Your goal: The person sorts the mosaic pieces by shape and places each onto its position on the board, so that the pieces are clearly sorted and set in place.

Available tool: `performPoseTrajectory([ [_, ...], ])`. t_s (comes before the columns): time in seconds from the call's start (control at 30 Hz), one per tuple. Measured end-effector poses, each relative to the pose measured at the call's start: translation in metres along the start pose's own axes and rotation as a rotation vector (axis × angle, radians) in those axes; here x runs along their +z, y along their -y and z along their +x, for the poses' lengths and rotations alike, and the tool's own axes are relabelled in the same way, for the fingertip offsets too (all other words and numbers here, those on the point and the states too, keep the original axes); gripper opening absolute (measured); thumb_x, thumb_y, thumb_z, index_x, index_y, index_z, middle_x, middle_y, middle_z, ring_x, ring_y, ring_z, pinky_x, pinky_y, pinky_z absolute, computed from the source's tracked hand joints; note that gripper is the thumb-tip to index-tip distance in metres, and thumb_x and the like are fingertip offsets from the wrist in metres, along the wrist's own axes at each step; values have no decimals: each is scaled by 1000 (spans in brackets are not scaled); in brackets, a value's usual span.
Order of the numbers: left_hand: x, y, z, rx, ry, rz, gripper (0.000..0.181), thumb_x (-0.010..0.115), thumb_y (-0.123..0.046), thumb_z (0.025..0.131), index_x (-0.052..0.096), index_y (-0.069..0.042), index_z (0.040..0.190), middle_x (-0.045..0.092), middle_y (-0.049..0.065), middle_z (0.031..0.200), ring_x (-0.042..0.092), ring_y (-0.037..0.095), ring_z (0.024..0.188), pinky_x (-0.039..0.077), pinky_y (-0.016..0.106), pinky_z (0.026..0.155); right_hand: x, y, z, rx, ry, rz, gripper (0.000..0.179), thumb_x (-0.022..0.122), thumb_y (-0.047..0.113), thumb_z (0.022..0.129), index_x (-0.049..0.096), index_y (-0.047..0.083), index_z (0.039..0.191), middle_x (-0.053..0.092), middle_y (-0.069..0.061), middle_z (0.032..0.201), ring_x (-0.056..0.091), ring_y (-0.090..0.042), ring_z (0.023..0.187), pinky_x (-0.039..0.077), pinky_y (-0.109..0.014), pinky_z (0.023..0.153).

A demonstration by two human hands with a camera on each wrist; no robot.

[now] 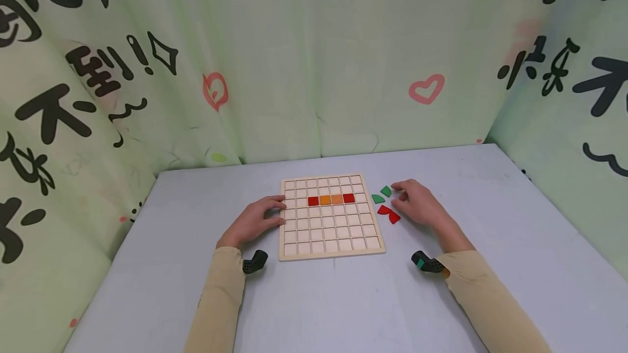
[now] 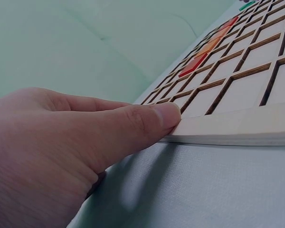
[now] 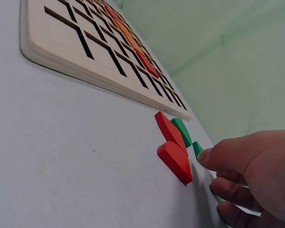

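Note:
A wooden grid board [image 1: 332, 256] lies flat on the table. Along one of its rows sit a red square [image 1: 313, 201], two orange squares and another red square [image 1: 349, 198]. My left hand [image 1: 252, 221] rests at the board's left edge, its thumb [image 2: 154, 118] touching the rim in the left wrist view. Right of the board lie two green rounded-edge pieces [image 1: 378, 199] and two red ones [image 1: 394, 217]. Just beside them is my right hand [image 1: 417, 203], thumb and fingers apart. Its thumb tip is close to a green piece [image 3: 196, 149]; contact is unclear.
The pale cloth-covered table [image 1: 314, 304] ends at a patterned curtain [image 1: 319, 70] at the back and sides. A small black device [image 1: 255, 261] is on the left wrist, and another [image 1: 427, 262] on the right.

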State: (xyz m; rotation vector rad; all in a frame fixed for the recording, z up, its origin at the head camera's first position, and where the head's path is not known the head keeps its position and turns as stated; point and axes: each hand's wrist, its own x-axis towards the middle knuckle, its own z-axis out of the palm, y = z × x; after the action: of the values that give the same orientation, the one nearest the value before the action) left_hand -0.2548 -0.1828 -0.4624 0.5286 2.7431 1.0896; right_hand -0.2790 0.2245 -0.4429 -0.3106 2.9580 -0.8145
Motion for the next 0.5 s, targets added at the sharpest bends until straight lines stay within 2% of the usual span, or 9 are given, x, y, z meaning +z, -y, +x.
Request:
performPoseTrajectory([
  [0.13,-1,-1,-1,1,0,7,39,72,-27,90,64,-9,124,46,3,149,36,25,141,32,41,116,1,1,6,-10,-5,-1,46,62,13,93,52,-6,133,54,-24,121,54,-31,96,54,-44,84],
  [0.3,-2,-4,-3,15,-2,5,39,72,-25,90,64,-8,125,46,5,148,38,27,140,33,43,115,3,1,11,-34,9,-16,46,62,13,94,53,-4,136,53,-24,129,55,-32,98,54,-46,88],
  [0.4,-3,-5,-3,15,-1,3,40,72,-25,90,64,-7,125,46,5,148,37,27,140,33,42,116,4,1,13,-51,24,-29,42,61,11,94,56,-1,134,52,-23,133,55,-32,101,53,-48,91],
  [0.5,-2,-6,-3,15,-2,6,40,72,-25,90,64,-8,125,46,5,148,37,27,140,33,42,116,4,1,14,-62,28,-33,36,60,9,94,61,-1,129,54,-23,129,55,-32,101,52,-49,91],
])
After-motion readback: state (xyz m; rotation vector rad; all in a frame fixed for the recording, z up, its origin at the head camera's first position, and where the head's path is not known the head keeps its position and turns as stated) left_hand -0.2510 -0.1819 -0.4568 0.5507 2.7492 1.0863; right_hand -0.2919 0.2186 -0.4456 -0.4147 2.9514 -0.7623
